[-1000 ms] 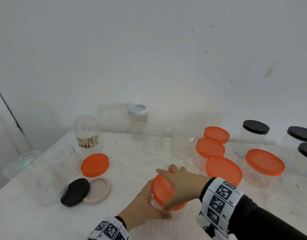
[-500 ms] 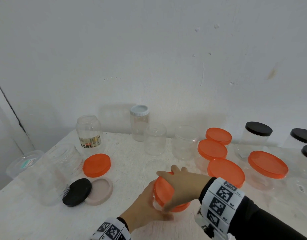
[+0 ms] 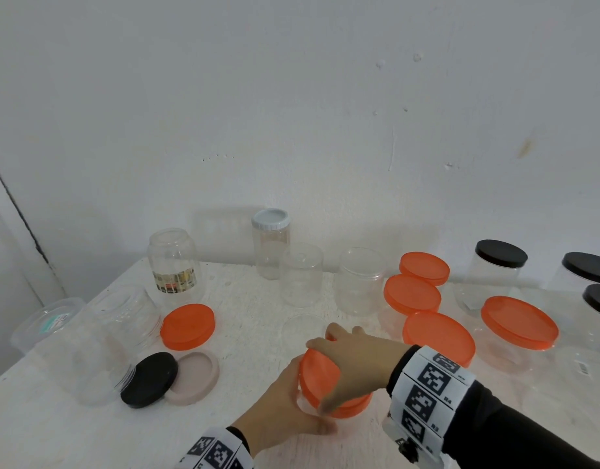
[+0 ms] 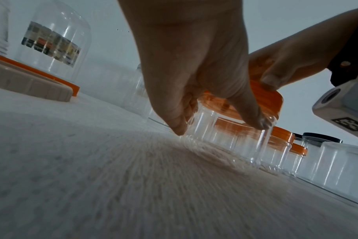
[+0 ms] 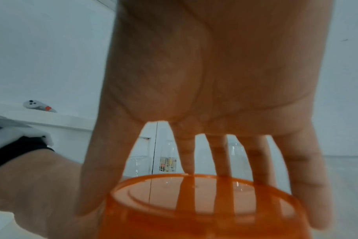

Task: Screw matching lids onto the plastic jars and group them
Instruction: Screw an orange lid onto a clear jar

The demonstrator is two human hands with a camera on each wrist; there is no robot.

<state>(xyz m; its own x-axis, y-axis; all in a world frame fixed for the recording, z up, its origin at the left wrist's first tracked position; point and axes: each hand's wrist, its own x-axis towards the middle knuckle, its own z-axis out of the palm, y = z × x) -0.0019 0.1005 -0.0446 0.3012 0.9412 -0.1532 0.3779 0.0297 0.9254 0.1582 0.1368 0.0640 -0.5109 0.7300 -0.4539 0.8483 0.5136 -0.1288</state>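
Head view hides most of the clear plastic jar (image 3: 303, 402) being worked on: the right hand (image 3: 354, 365) covers the orange lid (image 3: 317, 377) from above, and the left hand (image 3: 281, 406) wraps the jar's near side, so only a sliver of clear wall shows between them. Whether the lid's threads have caught cannot be made out. The left wrist view shows more: the left hand's fingers (image 4: 253, 113) and thumb curl round the upper wall of the jar (image 4: 235, 142) just under the lid (image 4: 264, 98). The right wrist view is filled by the palm, its spread fingers (image 5: 221, 158) curled down over the lid's rim (image 5: 202, 202) and gripping it; the jar below is cut off by the frame's edge.

The jar stands upright on the white table (image 3: 258, 299), near its front edge, its long axis vertical and its mouth upward. The lid sits on top, tilted, its high side toward the left hand.

Right of the hands stand four orange-lidded jars (image 3: 439, 336) close together, with black-lidded jars (image 3: 500, 255) behind them, partly cut off at the frame's right edge. To the left lie a loose orange lid (image 3: 187, 324), a black lid (image 3: 149, 379) and a beige lid (image 3: 195, 377), the last two touching.
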